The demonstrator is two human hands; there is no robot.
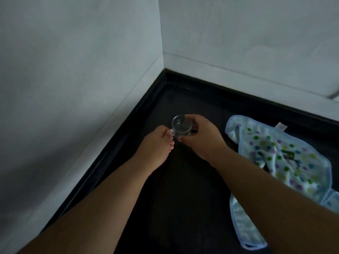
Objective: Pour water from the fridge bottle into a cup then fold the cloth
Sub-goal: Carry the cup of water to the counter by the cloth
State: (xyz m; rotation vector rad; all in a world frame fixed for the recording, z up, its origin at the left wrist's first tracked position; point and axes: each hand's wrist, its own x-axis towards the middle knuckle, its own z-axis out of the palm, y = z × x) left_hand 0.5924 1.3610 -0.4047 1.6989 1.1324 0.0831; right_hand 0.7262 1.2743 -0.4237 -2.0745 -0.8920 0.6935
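Note:
A small clear glass cup [181, 125] stands upright on the black counter [183, 189], near the corner of the two walls. My left hand [156, 142] pinches the cup's handle on its left side. My right hand [201, 136] curls round the cup's right side, thumb in front and fingers behind. A light blue cloth [284, 158] with coloured dots lies crumpled on the counter to the right, partly under my right forearm. No bottle is in view.
White walls [82, 70] meet in a corner just behind the cup and run along the counter's left and back edges. Bare dark counter lies between my forearms and toward the front.

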